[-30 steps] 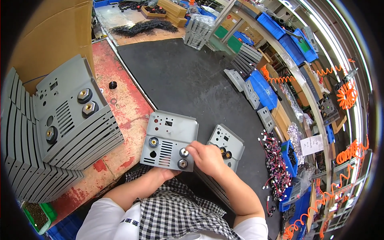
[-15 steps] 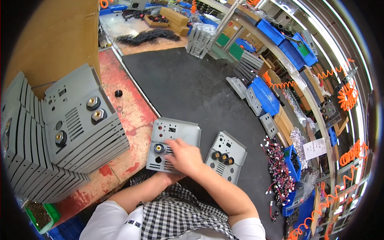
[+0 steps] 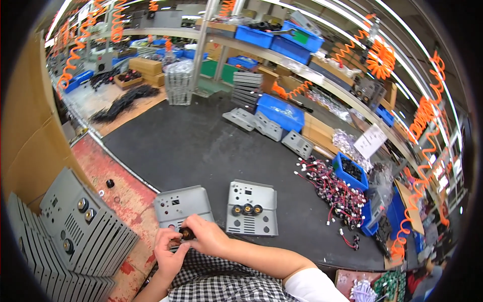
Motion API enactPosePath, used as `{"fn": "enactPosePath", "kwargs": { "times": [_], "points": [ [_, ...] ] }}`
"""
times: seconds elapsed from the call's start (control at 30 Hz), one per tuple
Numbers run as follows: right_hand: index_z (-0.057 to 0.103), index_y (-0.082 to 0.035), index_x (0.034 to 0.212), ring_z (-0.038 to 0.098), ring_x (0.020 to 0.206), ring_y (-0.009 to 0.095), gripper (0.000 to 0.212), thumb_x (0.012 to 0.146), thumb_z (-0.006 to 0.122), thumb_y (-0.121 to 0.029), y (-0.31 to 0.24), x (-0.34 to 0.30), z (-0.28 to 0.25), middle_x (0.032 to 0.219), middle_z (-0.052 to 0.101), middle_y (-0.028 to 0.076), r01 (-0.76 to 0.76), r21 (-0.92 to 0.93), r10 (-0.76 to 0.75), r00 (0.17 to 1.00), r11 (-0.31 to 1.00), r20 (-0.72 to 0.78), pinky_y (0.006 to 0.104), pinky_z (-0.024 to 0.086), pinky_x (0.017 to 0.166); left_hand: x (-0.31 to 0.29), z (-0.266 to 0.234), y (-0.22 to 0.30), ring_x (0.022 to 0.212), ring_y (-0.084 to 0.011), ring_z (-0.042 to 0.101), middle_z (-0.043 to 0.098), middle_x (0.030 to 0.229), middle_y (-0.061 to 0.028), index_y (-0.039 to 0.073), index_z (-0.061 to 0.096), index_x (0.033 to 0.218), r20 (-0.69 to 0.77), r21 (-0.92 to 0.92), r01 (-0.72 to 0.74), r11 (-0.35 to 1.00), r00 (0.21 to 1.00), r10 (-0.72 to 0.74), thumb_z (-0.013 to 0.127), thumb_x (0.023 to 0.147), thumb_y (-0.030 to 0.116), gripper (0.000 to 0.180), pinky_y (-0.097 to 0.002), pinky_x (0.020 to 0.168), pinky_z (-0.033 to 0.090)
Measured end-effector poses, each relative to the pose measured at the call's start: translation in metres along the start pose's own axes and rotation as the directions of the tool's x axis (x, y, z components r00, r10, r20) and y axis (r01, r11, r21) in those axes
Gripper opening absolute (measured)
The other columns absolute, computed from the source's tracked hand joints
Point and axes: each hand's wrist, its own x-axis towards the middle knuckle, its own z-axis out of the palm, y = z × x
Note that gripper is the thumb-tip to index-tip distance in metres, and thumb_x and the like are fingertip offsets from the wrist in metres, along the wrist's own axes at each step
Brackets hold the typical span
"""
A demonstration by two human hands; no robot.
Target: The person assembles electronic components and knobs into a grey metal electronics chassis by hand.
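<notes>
A grey sheet-metal panel (image 3: 185, 202) lies near me at the left edge of the black mat, its lower part covered by my hands. A round black connector with a brass centre (image 3: 187, 233) is gripped in the fingers of my right hand (image 3: 209, 237), over that lower part. Close beside it, my left hand (image 3: 168, 250) has its fingers curled and thumb drawn in; what they pinch is hidden. To the right lies a second grey panel (image 3: 251, 224), fitted with a row of three black connectors (image 3: 247, 209).
Stacked grey panels (image 3: 75, 231) stand at the left by a cardboard sheet (image 3: 27, 126). A black ring-shaped part (image 3: 110, 183) lies on the red worn bench (image 3: 128, 206). Cables with white plugs (image 3: 332, 194) are heaped at the right, near blue bins (image 3: 350, 172).
The view has swung to the right and up. My left hand has come out from under the panel to its front, and both hands have met at the black connector.
</notes>
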Motion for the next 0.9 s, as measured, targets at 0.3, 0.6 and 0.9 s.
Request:
{"fn": "enactPosePath", "kwargs": {
  "times": [0.3,0.6,0.9],
  "points": [
    [0.059,-0.004,0.11,0.063,0.079,0.02,0.034,0.077,0.069,-0.009,-0.007,-0.015,-0.019,0.095,0.058,0.011,0.035,0.233,0.018,0.975,0.972,-0.22,0.0312,0.052,0.067,0.003,-0.001,-0.028,0.091,-0.0212,0.062,0.063,0.095,-0.0082,0.002,0.06,0.1,0.154,-0.589,0.335,0.735,0.94,-0.305,0.059,0.086,0.004,0.014,-0.0362,0.083,0.052],
    [0.065,-0.006,0.097,0.059,0.088,0.025,0.024,0.074,0.065,-0.008,-0.009,-0.01,-0.022,0.088,0.06,0.009,0.244,-0.14,-0.264,0.953,0.96,-0.15,0.0362,0.05,0.073,0.003,-0.002,-0.032,0.098,-0.0188,0.059,0.06,0.106,-0.0075,0.004,0.054,0.111,0.367,-0.73,0.589,0.347,0.765,-0.528,0.053,0.092,0.017,0.023,-0.0357,0.087,0.049],
    [0.055,-0.007,0.117,0.059,0.099,0.027,0.056,0.066,0.077,-0.015,0.024,0.009,-0.034,0.107,0.056,0.013,-0.066,0.134,0.081,0.99,0.989,-0.112,0.0356,0.05,0.081,0.005,-0.011,-0.034,0.097,-0.0205,0.06,0.061,0.111,-0.0121,0.001,0.056,0.112,0.371,-0.829,0.506,0.236,0.816,-0.444,0.058,0.087,0.009,0.026,-0.0335,0.083,0.052]
  ]
}}
